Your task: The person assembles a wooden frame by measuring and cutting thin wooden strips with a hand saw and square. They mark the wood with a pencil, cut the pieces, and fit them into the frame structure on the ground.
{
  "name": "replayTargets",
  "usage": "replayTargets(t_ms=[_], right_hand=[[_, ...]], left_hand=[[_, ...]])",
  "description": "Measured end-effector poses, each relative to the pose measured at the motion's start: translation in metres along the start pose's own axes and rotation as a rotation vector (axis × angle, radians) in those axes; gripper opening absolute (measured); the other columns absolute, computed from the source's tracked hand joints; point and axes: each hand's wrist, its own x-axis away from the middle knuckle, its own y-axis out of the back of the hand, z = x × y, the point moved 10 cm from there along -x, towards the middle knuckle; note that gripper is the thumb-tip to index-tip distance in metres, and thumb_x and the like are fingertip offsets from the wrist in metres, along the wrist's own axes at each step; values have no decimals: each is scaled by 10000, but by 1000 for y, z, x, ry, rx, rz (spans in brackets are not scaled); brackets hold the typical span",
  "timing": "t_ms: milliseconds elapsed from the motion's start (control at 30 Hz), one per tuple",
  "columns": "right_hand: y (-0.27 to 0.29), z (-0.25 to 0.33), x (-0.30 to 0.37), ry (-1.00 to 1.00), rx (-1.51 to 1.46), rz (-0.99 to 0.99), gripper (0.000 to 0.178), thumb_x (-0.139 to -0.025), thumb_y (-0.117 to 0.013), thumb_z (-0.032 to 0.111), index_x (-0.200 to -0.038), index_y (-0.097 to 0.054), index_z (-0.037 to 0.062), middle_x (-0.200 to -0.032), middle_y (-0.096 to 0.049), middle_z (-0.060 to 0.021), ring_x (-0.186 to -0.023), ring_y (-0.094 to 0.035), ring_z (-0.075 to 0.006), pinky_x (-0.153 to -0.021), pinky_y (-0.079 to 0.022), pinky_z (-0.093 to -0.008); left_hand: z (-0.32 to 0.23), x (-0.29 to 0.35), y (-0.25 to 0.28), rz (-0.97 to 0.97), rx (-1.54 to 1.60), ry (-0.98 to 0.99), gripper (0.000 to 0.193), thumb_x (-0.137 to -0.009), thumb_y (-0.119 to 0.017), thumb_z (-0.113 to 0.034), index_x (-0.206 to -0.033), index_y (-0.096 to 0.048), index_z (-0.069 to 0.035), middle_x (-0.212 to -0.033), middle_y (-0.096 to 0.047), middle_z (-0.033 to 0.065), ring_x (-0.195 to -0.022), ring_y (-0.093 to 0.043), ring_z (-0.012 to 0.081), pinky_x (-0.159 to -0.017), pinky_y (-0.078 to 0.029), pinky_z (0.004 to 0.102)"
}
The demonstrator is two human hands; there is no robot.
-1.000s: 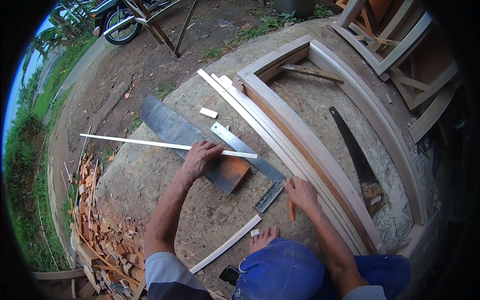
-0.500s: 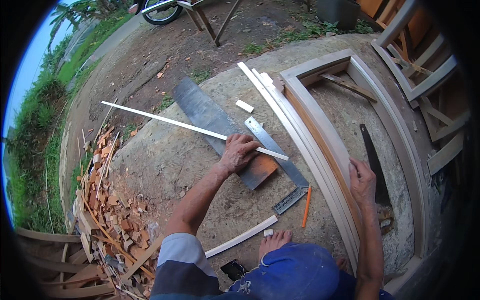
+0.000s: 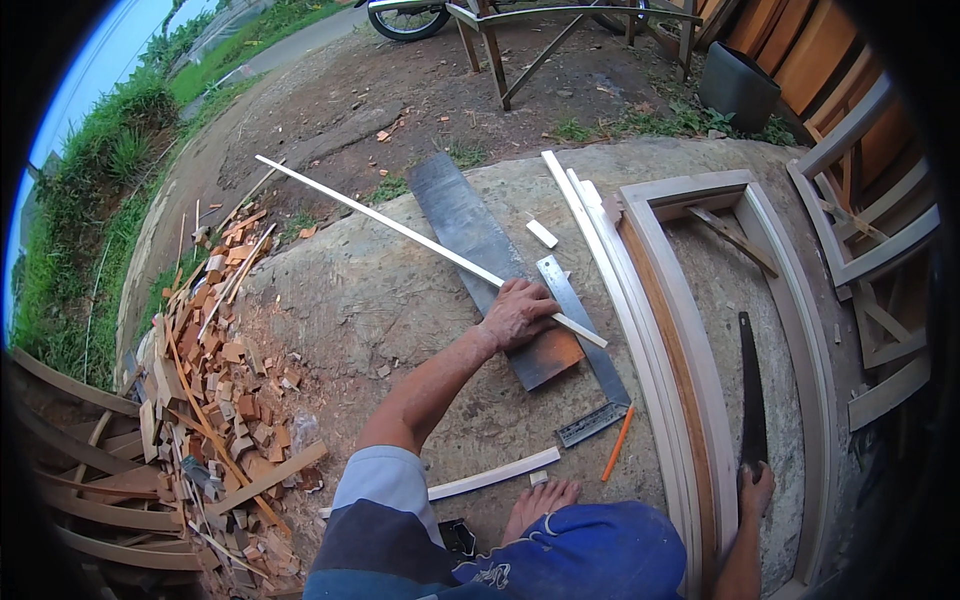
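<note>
Head view: we're seeing lots of stuff crowding the concrete. Btwn our hands, long pale strips [image 3: 630,330] are lying alongside a wooden frame [image 3: 690,188], whose near L rail is standing btwn us & the handsaw [image 3: 751,390]; our R forearm is crossing it. An orange pencil [image 3: 618,443] is lying nr the corner of a metal square [image 3: 580,305], & a small white block [image 3: 542,235] is sitting beyond. A bare foot [image 3: 540,507] is resting just behind a short pale batten [image 3: 495,474]. Offcut pile [image 3: 240,400] is spreading on our L; a trestle [image 3: 495,70] & motorbike wheel [image 3: 405,22] are standing at the far side, more frames [image 3: 885,252] leaning R.

Containers: a dark grey bin [image 3: 738,88] is standing far R; we can't tell what's in it. The frame's opening is enclosing the saw plus a diagonal brace [image 3: 735,240].

Hands: our L hand [image 3: 520,315] is gripping a thin white strip [image 3: 380,218] nr its close end, fingers closed; strip is crossing above a dark slab [image 3: 450,215] & the square's blade. Our R hand [image 3: 757,490] is covering the saw's handle; we can't tell how tightly the fingers are closing.
</note>
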Motion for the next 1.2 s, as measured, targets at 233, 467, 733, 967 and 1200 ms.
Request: replayTargets(t_ms=[233, 467, 733, 967, 1200], right_hand=[[9, 44, 13, 94, 124, 63, 485, -849, -792, 256, -1258, -624, 57, -1249, -613, -171, -1216, -563, -372, -1039, -458, -477], [64, 127, 5, 297, 23, 17, 404, -892, -727, 177, -1263, -628, 50, -1239, -612, -157, -1181, -576, -371, -1013, -471, -476], [125, 362, 76, 1027, 63, -195, 456, -859, -737, 187, -1257, -611, 3, -1185, -639, -163, -1173, -611, -321, -1032, -464, -456], [65, 345, 50, 779, 111, 346, 300, -910, -685, 272, -1064, -615, 23, -922, -684, -158, -934, -707, -367, -836, -554, -480], [104, 220, 25, 700, -30, 311, 332, -984, -643, 391, -957, -550, 73, -875, -666, -141, -857, -703, -375, -734, -552, -497]], left_hand=[[-11, -5, 6, -51, -70, -36, 226, -875, -724, -274, -1100, -726, -250, -1064, -624, 21, -1087, -560, 261, -1019, -357, 447], [-29, -14, 2, 96, -211, -165, 244, -915, -667, -233, -1158, -672, -212, -991, -623, 15, -1020, -596, 241, -917, -417, 425], [-191, -72, -24, 203, -78, -528, 195, -966, -625, -230, -1145, -613, -153, -858, -591, 30, -836, -633, 223, -720, -476, 378], [-277, -83, -45, 205, -103, -645, 205, -963, -639, -240, -1139, -629, -136, -871, -628, 33, -858, -657, 235, -785, -494, 404], [-233, -115, -2, 210, -316, -504, 173, -955, -646, -253, -1095, -635, -152, -850, -624, 38, -855, -641, 245, -785, -467, 411]])
